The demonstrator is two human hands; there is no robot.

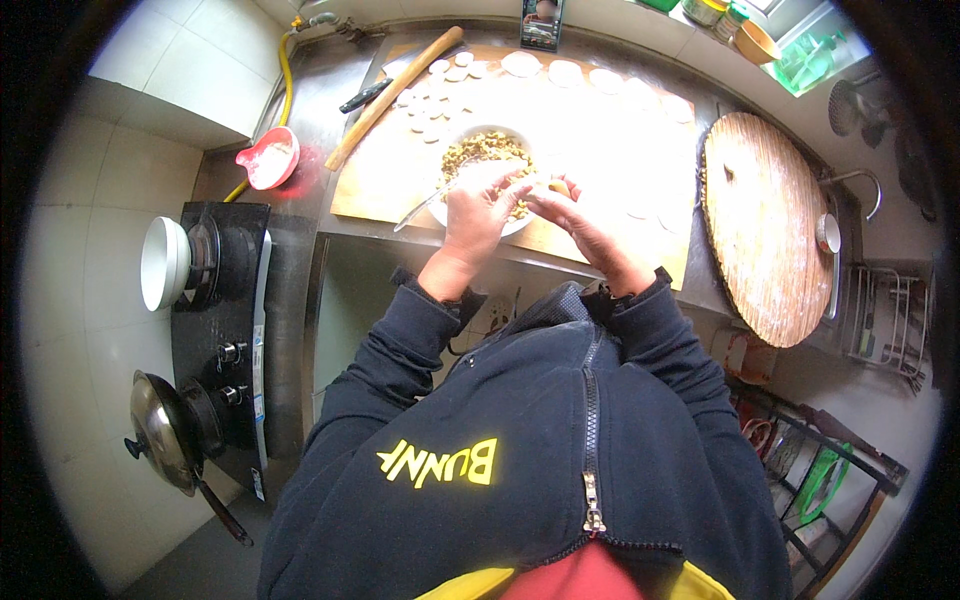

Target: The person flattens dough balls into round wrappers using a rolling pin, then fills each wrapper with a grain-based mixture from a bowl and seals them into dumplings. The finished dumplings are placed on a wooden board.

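Note:
Over the right part of a white bowl (441,217) of chopped filling (484,144), my two hands meet at the fingertips. A small pale dough wrapper (537,194) is between them, mostly hidden by fingers and washed out by glare. My left hand (478,206) reaches across the bowl, its thumb and forefinger at the wrapper. My right hand (574,217) cups it from the other side with bent fingers. A metal spoon (420,209) leans out over the bowl's left rim. Small dough pieces (431,105) and flat dough rounds (565,73) lie farther back.
The bowl stands on a wooden board (360,196). A rolling pin (397,97) and a dark-handled knife (366,96) lie at its left. Beyond are a red scoop (271,159) and a gas hob (225,315). A round reed tray (765,225) is right; a phone (541,24) stands behind.

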